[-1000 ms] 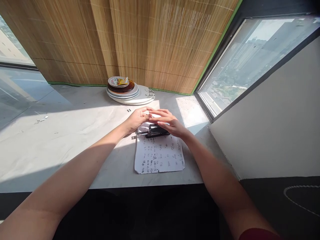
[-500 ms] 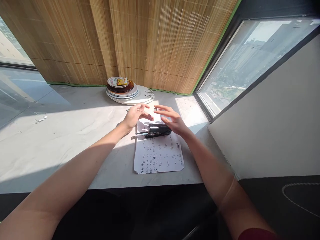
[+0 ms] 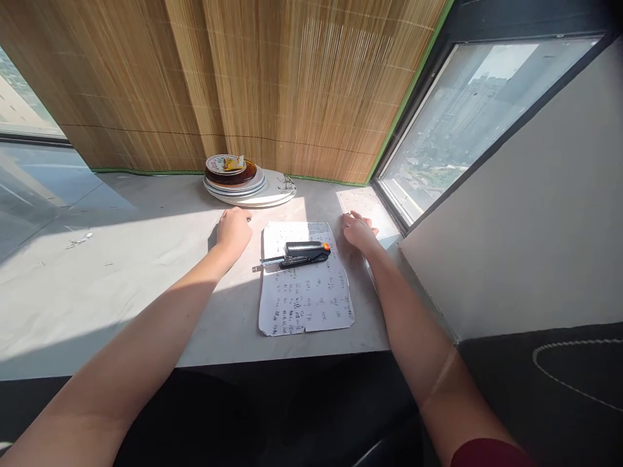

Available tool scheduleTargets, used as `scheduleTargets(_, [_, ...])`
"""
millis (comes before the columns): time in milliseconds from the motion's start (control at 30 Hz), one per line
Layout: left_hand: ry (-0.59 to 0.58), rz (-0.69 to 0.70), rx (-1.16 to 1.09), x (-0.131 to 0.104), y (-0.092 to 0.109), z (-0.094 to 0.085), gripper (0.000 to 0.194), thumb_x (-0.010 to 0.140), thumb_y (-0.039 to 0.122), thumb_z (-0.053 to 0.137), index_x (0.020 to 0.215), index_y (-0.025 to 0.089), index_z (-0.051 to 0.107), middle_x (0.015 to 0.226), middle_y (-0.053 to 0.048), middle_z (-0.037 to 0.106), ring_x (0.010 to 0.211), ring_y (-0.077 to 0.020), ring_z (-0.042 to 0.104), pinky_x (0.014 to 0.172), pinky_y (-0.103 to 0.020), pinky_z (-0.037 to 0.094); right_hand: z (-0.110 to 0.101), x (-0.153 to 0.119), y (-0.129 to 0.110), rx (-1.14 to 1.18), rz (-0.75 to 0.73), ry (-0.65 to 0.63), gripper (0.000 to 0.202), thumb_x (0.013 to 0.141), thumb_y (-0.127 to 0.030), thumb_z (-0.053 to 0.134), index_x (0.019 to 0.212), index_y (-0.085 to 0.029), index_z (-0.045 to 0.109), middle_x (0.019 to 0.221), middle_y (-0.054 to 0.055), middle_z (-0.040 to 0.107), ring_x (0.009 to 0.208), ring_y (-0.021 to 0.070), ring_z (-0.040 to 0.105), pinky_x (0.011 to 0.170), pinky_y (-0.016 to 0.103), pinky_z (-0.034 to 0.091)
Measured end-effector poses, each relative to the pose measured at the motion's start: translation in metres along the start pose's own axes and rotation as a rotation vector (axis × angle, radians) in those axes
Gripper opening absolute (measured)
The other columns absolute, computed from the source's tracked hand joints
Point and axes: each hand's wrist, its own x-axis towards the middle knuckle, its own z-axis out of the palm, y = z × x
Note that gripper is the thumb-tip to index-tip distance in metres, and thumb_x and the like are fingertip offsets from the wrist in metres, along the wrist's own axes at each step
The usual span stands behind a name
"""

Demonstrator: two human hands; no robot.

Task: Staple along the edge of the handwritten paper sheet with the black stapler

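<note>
A black stapler with an orange end (image 3: 306, 253) lies across the upper part of a handwritten paper sheet (image 3: 311, 301) on the pale ledge. Left of the sheet, my left hand (image 3: 234, 228) rests on the ledge with its fingers curled in; a small dark thing shows at the fingertips, too small to name. My right hand (image 3: 359, 230) is on the ledge to the right of the sheet, its fingers loosely bent and partly apart, with nothing seen in it. Neither hand touches the stapler. A small staple piece (image 3: 256, 268) lies beside the sheet's left edge.
Stacked plates (image 3: 236, 185) with a small yellow packet (image 3: 233, 163) on top stand at the back, before a bamboo blind (image 3: 253, 84). Small scraps (image 3: 80, 240) lie on the ledge (image 3: 146, 259) at left. A window (image 3: 438, 143) and white wall (image 3: 530, 214) bound the right side.
Both hands have moved apart from above the paper and down onto the ledge, one to each side. The left fingers have curled in. Stapler and sheet are now uncovered.
</note>
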Motion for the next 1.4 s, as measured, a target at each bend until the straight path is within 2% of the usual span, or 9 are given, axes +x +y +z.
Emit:
scheduleTargets(100, [0.033,-0.011,0.013,0.002,-0.001,-0.002,0.012,0.085,0.020,0.063,0.089,0.024,0.074,0.118,-0.017,0.076,0.133,-0.0433,0.060,0.116,-0.055,0.043,-0.001,-0.002,-0.003,-0.028,-0.008,-0.028,0.042,0.092,-0.027,0.059,0.130,-0.025,0.077,0.162,0.016,0.055,0.147,0.0483,0.045,0.108,0.077,0.043])
scheduleTargets(167, [0.059,-0.029,-0.043,0.003,-0.001,-0.001,0.008,0.085,0.020,0.066,0.087,0.024,0.072,0.115,-0.016,0.076,0.132,-0.0417,0.060,0.114,-0.053,0.045,-0.005,-0.003,-0.007,0.040,-0.033,0.062,0.037,0.094,-0.029,0.061,0.125,-0.025,0.080,0.158,0.016,0.058,0.146,0.0461,0.047,0.110,0.074,0.043])
scheduleTargets(300, [0.052,0.037,-0.220,0.004,0.008,0.007,0.005,0.089,0.022,0.068,0.093,0.023,0.071,0.108,-0.013,0.078,0.118,-0.0350,0.068,0.106,-0.047,0.050,-0.020,-0.015,-0.028,0.371,-0.282,0.177,0.033,0.102,-0.041,0.056,0.116,-0.024,0.081,0.140,0.014,0.070,0.131,0.0337,0.062,0.105,0.056,0.054])
scheduleTargets(433, [-0.033,0.209,-0.440,-0.001,0.021,0.020,0.022,0.097,0.029,0.063,0.115,0.021,0.074,0.107,-0.010,0.080,0.101,-0.0272,0.074,0.092,-0.040,0.058,-0.032,-0.036,-0.060,0.599,-0.663,-0.205,0.034,0.101,-0.055,0.065,0.115,-0.027,0.080,0.124,0.009,0.074,0.110,0.0255,0.068,0.092,0.042,0.058])
scheduleTargets(567, [-0.090,0.291,-0.591,-0.005,0.027,0.026,0.024,0.098,0.033,0.065,0.115,0.021,0.077,0.104,-0.008,0.079,0.092,-0.0235,0.075,0.086,-0.037,0.059,-0.026,-0.049,-0.074,0.467,-0.884,-0.494,0.045,0.087,-0.057,0.084,0.123,-0.031,0.077,0.119,0.005,0.074,0.107,0.0243,0.067,0.093,0.038,0.055])
scheduleTargets(900, [-0.068,0.193,-0.874,-0.004,0.036,0.017,0.031,0.083,0.044,0.091,0.089,0.019,0.075,0.074,-0.003,0.074,0.065,-0.0189,0.071,0.070,-0.033,0.059,-0.030,-0.048,-0.069,0.435,-0.520,-0.183,0.023,0.087,-0.044,0.079,0.101,-0.026,0.073,0.093,0.004,0.069,0.090,0.0240,0.063,0.084,0.043,0.053])
scheduleTargets(1033, [-0.062,0.185,-0.872,-0.004,0.036,0.020,0.028,0.087,0.044,0.088,0.085,0.020,0.076,0.073,-0.003,0.074,0.062,-0.0177,0.069,0.061,-0.030,0.055,-0.025,-0.044,-0.069,0.424,-0.474,-0.220,0.019,0.080,-0.035,0.083,0.090,-0.024,0.071,0.084,0.002,0.065,0.084,0.0219,0.059,0.078,0.040,0.051])
scheduleTargets(1200, [-0.164,0.298,-0.842,-0.008,0.038,0.022,0.031,0.082,0.046,0.091,0.086,0.018,0.080,0.081,-0.006,0.078,0.069,-0.0190,0.071,0.072,-0.035,0.059,-0.023,-0.045,-0.069,0.444,-0.464,-0.258,0.017,0.080,-0.030,0.083,0.088,-0.023,0.069,0.081,0.000,0.062,0.080,0.0192,0.056,0.073,0.038,0.048])
scheduleTargets(1400, [-0.228,0.363,-0.548,-0.015,0.037,0.017,0.024,0.081,0.036,0.089,0.100,0.021,0.086,0.099,-0.010,0.083,0.091,-0.0257,0.076,0.081,-0.040,0.058,-0.025,-0.045,-0.069,0.486,-0.481,-0.269,0.016,0.080,-0.029,0.081,0.088,-0.023,0.068,0.081,0.000,0.063,0.079,0.0193,0.056,0.072,0.038,0.047])
